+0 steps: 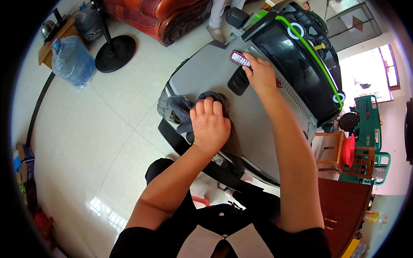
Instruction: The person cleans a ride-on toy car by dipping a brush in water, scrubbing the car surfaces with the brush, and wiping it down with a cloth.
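Before me stands a ride-on toy car with a grey bonnet (203,69). My left hand (211,125) presses a dark grey cloth (181,108) onto the bonnet near its front edge, fingers curled into the bunched fabric. My right hand (262,74) grips a dark red scrub brush (239,58) farther up the bonnet; its handle end sticks out past my palm. Beside that hand is a black bonnet scoop (238,82). Beyond it lies the black windscreen (280,53) with bright green trim. Below my left hand a brownish dark patch (233,146) runs over the front edge; cloth or shadow, I cannot tell.
The car's black bumper (174,137) juts toward my knees. Another person's legs (216,16) stand beyond the car, by a red-brown leather sofa (155,22). At left are a round black stand base (116,54) and a blue plastic bag (72,61). Wooden chairs (337,150) stand right.
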The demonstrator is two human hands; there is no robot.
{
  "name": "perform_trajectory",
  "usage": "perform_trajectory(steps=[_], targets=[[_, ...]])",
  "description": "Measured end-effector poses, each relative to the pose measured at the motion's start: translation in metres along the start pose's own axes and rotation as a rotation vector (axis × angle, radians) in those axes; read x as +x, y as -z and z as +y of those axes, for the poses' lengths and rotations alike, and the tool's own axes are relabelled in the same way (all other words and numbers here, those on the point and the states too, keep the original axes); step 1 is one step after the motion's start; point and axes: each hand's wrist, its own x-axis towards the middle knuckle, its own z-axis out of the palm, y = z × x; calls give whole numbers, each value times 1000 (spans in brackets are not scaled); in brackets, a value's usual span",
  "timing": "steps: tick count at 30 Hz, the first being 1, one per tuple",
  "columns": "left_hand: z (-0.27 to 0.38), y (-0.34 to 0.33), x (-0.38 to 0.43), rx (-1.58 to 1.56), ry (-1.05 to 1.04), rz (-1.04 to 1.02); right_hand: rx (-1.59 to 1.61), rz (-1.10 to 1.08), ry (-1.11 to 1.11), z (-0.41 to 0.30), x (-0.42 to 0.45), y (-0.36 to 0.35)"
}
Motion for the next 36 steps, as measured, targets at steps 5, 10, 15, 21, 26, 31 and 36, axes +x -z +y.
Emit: perform_trajectory(steps=[5, 10, 15, 21, 26, 31, 36], targets=[[-2, 5, -1, -27, -3, 18, 107, 6, -84, 26, -32, 9], [-1, 6, 0, -45, -8, 15, 154, 99, -48, 51, -66, 21], [-1, 3, 0, -46, -6, 11, 97, 68, -117, 31, -29, 12], [0, 6, 2, -89, -41, -12, 78, 49, -157, 38, -23, 7], [0, 0, 12, -205, -186, 6, -13, -23, -263, 33, -19, 12], [7, -4, 23, -202, -135, -21, 48, 32, -110, 33, -28, 8], [15, -9, 28, -197, -137, -18, 114, 59, -217, 32, -23, 2]])
